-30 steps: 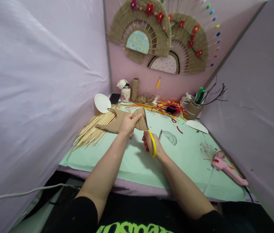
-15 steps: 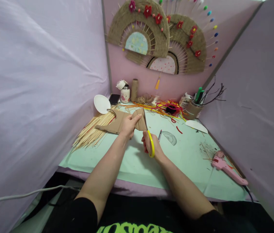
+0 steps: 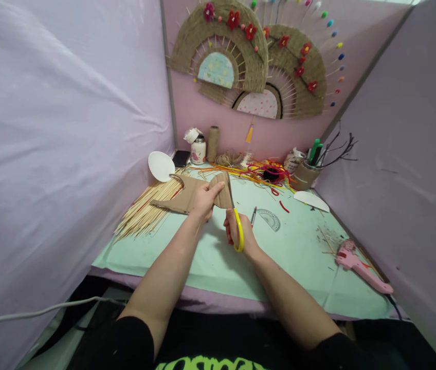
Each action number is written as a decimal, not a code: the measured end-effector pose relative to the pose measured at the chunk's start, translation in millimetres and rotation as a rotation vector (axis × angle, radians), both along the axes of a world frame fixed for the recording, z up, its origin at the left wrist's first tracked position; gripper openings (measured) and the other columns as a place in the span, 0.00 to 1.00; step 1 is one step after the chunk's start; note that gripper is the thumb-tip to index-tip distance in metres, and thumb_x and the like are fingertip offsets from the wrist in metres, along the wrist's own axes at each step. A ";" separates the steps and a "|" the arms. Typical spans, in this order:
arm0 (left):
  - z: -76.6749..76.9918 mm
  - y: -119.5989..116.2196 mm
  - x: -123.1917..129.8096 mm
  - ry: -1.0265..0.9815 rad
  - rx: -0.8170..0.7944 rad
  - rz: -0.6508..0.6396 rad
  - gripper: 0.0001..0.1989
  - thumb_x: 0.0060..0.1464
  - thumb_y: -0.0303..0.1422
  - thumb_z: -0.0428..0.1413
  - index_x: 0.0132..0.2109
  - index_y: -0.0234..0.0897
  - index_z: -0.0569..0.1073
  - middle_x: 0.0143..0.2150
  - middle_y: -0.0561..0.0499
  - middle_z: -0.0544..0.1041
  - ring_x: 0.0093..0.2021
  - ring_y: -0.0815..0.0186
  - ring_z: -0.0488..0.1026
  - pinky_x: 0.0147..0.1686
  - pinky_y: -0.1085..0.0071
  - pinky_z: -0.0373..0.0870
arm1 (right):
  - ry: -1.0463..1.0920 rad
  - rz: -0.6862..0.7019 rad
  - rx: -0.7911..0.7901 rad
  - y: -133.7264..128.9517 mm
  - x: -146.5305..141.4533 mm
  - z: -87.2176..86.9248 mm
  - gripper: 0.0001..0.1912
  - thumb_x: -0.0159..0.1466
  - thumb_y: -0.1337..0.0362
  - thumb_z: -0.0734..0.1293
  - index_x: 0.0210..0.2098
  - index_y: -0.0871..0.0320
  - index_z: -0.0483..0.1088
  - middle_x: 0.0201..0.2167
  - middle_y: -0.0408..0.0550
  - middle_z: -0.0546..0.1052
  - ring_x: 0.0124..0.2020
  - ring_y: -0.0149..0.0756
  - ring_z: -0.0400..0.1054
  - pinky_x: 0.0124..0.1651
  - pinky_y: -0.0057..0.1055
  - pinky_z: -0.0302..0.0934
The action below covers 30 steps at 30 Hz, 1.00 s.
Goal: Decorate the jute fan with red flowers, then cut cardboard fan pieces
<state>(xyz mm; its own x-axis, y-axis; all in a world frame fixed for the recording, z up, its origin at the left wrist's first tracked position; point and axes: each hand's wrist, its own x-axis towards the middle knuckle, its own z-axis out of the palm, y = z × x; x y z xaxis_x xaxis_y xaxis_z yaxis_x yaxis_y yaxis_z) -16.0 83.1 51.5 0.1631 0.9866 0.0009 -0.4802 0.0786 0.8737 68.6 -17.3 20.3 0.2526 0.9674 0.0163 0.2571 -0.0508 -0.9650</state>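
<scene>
My left hand pinches a small piece of brown cardboard with a rounded edge, thumb on top. Closed around the yellow handles of a pair of scissors, my right hand is just to the right and nearer to me. The scissor blades point away from me and lie along the right edge of the small cardboard. A larger cardboard sheet with a curved cut-out lies behind and left of my left hand, over part of a pile of thin wooden sticks.
A pen and a clear protractor lie right of the scissors. Further right is a pink glue gun. Coloured strips, a bottle and a pot of pens stand or lie along the back.
The view has shifted very slightly. Both hands keep nearly the same pose, with the scissors still at the right edge of the small cardboard.
</scene>
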 end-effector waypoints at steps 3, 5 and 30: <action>-2.6 1.2 0.1 0.007 0.009 -0.007 0.20 0.33 0.41 0.69 0.29 0.33 0.73 0.24 0.55 0.72 0.24 0.71 0.68 0.25 0.75 0.63 | 0.016 0.007 0.007 0.4 -1.9 -0.5 0.28 0.63 0.38 0.54 0.23 0.56 0.61 0.08 0.39 0.61 0.08 0.30 0.56 0.13 0.26 0.51; -2.5 1.7 -0.9 0.005 0.014 -0.024 0.20 0.33 0.42 0.69 0.30 0.34 0.73 0.24 0.55 0.73 0.25 0.71 0.68 0.25 0.75 0.63 | 0.024 0.006 0.009 0.5 -2.4 -0.2 0.28 0.62 0.38 0.54 0.23 0.55 0.61 0.07 0.38 0.60 0.08 0.30 0.56 0.12 0.26 0.51; 5.7 -1.8 -10.0 0.191 0.095 -0.055 0.18 0.35 0.44 0.67 0.25 0.36 0.70 0.21 0.57 0.68 0.23 0.71 0.64 0.22 0.75 0.58 | -0.036 0.050 -0.005 5.0 6.6 -12.8 0.31 0.64 0.37 0.52 0.27 0.58 0.65 0.13 0.41 0.66 0.13 0.30 0.62 0.19 0.26 0.57</action>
